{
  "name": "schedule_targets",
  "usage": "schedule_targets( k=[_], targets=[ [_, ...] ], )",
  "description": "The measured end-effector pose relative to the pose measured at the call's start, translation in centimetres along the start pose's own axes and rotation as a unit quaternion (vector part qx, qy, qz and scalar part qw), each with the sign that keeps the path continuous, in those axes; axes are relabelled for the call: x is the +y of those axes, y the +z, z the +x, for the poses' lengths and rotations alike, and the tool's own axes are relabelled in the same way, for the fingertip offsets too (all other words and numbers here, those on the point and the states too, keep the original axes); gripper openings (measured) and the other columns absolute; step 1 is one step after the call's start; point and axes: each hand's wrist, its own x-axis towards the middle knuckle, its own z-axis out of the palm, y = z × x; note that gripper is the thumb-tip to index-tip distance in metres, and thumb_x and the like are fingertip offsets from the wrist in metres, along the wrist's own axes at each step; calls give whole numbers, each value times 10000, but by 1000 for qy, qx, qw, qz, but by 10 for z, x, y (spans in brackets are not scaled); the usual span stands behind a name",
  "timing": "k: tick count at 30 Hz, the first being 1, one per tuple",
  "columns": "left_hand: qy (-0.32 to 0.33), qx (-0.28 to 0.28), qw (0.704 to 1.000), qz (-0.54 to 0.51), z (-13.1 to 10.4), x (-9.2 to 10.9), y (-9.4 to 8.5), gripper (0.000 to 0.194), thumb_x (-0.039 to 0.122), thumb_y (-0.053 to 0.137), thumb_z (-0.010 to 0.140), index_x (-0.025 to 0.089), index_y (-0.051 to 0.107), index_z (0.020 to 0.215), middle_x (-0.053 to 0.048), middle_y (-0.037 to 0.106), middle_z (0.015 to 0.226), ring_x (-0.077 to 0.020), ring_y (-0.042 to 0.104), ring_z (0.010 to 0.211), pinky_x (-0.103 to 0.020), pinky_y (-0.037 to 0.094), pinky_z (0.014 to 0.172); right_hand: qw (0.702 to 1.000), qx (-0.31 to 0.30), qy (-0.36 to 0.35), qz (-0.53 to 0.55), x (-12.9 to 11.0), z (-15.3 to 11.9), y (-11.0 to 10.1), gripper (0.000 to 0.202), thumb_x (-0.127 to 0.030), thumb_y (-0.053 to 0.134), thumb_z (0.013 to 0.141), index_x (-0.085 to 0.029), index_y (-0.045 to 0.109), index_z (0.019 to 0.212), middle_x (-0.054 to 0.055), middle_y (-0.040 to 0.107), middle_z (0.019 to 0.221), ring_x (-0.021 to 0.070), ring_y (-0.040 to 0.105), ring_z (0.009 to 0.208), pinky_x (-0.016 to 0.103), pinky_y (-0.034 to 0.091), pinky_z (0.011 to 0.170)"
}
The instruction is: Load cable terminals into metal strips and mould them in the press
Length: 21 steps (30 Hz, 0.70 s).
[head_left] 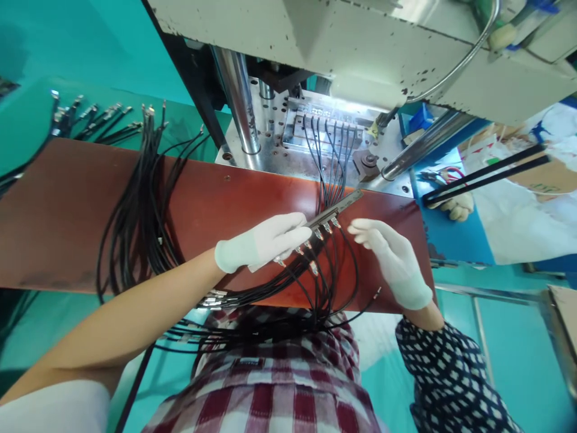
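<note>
My left hand [279, 240], in a white glove, is closed on the left end of a grey metal bar [345, 206] above the reddish-brown board. Several black cables with small metal connectors [314, 267] lie along the bar's near side. My right hand [390, 255], also gloved, is just right of the bar, its fingers bent and spaced from the thumb, touching nothing visible. Behind the bar, more black cables [333, 180] run into a metal fixture [295, 133] in the machine.
A thick bundle of black cables [144, 198] lies across the board [67, 210] at the left. Shiny machine posts [238, 102] flank the fixture. At the right are a blue surface [489, 231], a glove [457, 207] and two dark bars [491, 174]. Cables also lie across the lap.
</note>
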Motion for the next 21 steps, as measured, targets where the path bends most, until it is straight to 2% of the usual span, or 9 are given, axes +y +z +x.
schedule_targets(
  k=[2, 5, 8, 11, 14, 16, 19, 21],
  targets=[
    [-15, 2, 1000, -23, 0, 0, 0, 428, 560, 421, 997, 188, 442, 786, 45, 474, 608, -59, 405, 445, -178, 286, 373, 998, 46, 17, -37, 13, -23, -22, 358, -468, 483, 1000, -199, 696, 1102, 61, 717, 1034, 177, 629, 862, 319, 495, 799],
    [-18, 7, 999, -37, 1, -2, -2, 435, 561, 442, 992, 180, 452, 782, 39, 487, 611, -56, 426, 470, -167, 334, 412, 991, 57, 28, -116, 31, -61, -38, 345, -461, 482, 996, -207, 714, 981, 59, 684, 938, 188, 611, 854, 316, 482, 752],
    [-6, 9, 998, -58, 3, -10, -3, 430, 560, 472, 982, 170, 479, 803, 32, 501, 619, -54, 434, 483, -167, 363, 445, 984, 51, 31, -165, 40, -93, -28, 245, -446, 672, 879, -212, 728, 928, 47, 662, 901, 169, 573, 728, 309, 458, 655],
    [8, -6, 993, -115, 7, -16, -7, 410, 533, 490, 980, 151, 521, 834, 21, 504, 618, -57, 446, 477, -173, 373, 440, 987, 78, 92, -109, 40, -110, -7, 262, -461, 739, 821, -209, 735, 891, 57, 695, 889, 162, 574, 690, 301, 467, 637],
    [-5, -38, 977, -208, 9, -13, -14, 386, 518, 525, 953, 137, 544, 894, 20, 503, 635, -53, 423, 427, -172, 328, 378, 973, 121, 172, 93, 37, -110, -3, 303, -499, 707, 847, -221, 727, 968, 46, 705, 838, 131, 556, 636, 253, 439, 561],
    [-7, -64, 964, -257, 8, -5, -18, 395, 534, 559, 921, 139, 539, 912, 23, 501, 645, -49, 399, 391, -169, 289, 339, 943, 125, 191, 244, 34, -99, -16, 339, -520, 744, 804, -263, 706, 1022, -24, 603, 674, 81, 399, 498, 203, 303, 435],
    [1, -96, 956, -277, 3, 8, -19, 436, 557, 626, 864, 136, 546, 944, 15, 519, 680, -41, 380, 381, -163, 262, 315, 907, 105, 165, 373, 26, -69, -42, 272, -525, 727, 803, -273, 669, 886, -95, 302, 527, 70, 100, 445, 197, 92, 378],
    [-3, -100, 963, -252, 1, 13, -17, 439, 548, 626, 868, 122, 559, 945, -1, 532, 696, -41, 389, 396, -162, 267, 318, 902, 117, 114, 400, 16, -46, -49, 280, -507, 684, 841, -250, 605, 764, -97, 242, 530, 81, 24, 472, 209, 70, 379]
  ],
)
